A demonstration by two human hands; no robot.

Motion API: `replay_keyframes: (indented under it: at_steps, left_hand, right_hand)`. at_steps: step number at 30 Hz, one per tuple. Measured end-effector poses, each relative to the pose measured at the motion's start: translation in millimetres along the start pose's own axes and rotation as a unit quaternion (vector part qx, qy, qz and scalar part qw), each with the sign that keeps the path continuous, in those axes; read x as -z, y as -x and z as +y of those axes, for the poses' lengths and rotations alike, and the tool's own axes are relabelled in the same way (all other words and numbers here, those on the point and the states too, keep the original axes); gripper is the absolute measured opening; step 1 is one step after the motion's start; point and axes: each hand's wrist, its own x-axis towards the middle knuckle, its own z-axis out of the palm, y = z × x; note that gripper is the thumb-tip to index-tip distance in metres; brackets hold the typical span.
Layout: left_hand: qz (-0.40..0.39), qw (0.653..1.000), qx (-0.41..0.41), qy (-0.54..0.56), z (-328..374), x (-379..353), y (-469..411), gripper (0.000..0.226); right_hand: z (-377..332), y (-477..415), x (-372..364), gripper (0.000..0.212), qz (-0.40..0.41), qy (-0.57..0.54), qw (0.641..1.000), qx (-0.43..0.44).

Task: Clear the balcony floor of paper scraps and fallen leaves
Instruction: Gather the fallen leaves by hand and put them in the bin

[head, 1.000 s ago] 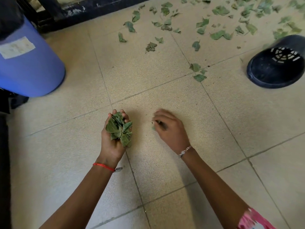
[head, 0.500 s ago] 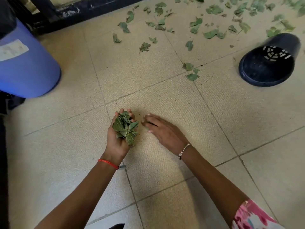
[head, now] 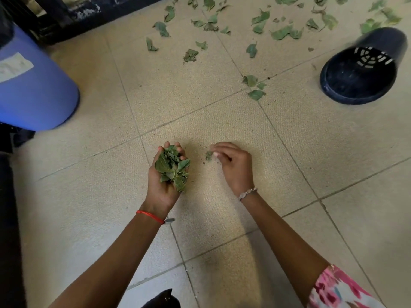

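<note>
Bare tiles (head: 200, 121) ahead; pot (head: 360, 70) right, barrel (head: 37, 92) left

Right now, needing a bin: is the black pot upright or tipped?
Tipped: the black pot lies sideways, mouth toward camera, slotted base visible inside.

The floor (head: 289, 152) is laid with large beige tiles of a fine, grainy texture, and thin darker grout lines (head: 284, 143) run across it on a slant. Along the top left a dark, scuffed frame (head: 100, 10) meets the tiles, its paint chipped pale in spots. At the left stands a blue plastic barrel (head: 37, 90) with a white label (head: 13, 66) stuck on its side; dark cloth (head: 15, 136) lies at its foot. At the right a dark plastic pot (head: 360, 70) lies tipped on its side, mouth towards the camera, and light shows through its slotted base (head: 370, 57). The light is soft and even, with faint shadows on the tiles.
</note>
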Motion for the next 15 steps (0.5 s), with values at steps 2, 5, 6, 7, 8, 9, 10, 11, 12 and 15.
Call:
replay_keyframes:
  at_steps: [2, 5, 6, 7, 8, 9, 10, 11, 12, 15]
  left_hand:
    - [0.006, 1.000, -0.006, 0.016, -6.8, -4.7, 4.7, 0.043]
    - [0.018, 0.999, -0.008, 0.044, -17.7, -16.6, 16.2, 0.033]
    - [0.022, 0.999, -0.009, 0.048, -22.6, -22.0, 20.1, 0.022]
    - [0.038, 0.998, -0.010, 0.049, -28.5, -33.3, 27.3, 0.008]
    - [0.058, 0.997, -0.012, 0.049, -33.8, -42.3, 31.6, 0.009]
    - [0.070, 0.996, -0.007, 0.048, -38.4, -54.1, 38.5, 0.019]
    - [0.082, 0.995, -0.007, 0.052, -40.9, -65.6, 46.0, 0.024]
    - [0.090, 0.994, -0.010, 0.057, -41.9, -80.7, 55.6, 0.027]
    - [0.098, 0.993, -0.012, 0.061, -40.9, -101.2, 70.1, 0.029]
    - [0.102, 0.993, -0.011, 0.051, -40.4, -156.7, 101.7, 0.038]
  right_hand:
    - [-5.8, -7.5, 7.2, 0.022, 0.007, -0.118, 0.982, -0.148]
    - [-20.0, -12.4, 21.2, 0.021, 0.033, -0.362, 0.873, -0.325]
    - [-28.5, -11.8, 26.6, 0.021, 0.045, -0.426, 0.829, -0.360]
    - [-40.7, -8.6, 33.8, 0.020, 0.054, -0.475, 0.792, -0.380]
    - [-54.2, -3.2, 39.4, 0.018, 0.059, -0.511, 0.762, -0.393]
    - [-72.1, 5.4, 46.0, 0.018, 0.063, -0.539, 0.736, -0.405]
    - [-91.4, 14.8, 52.7, 0.017, 0.063, -0.557, 0.717, -0.414]
    - [-111.6, 23.0, 59.0, 0.017, 0.067, -0.569, 0.706, -0.416]
    - [-138.1, 28.4, 71.0, 0.017, 0.073, -0.566, 0.710, -0.413]
    - [-198.6, 37.7, 91.5, 0.018, 0.112, -0.540, 0.739, -0.386]
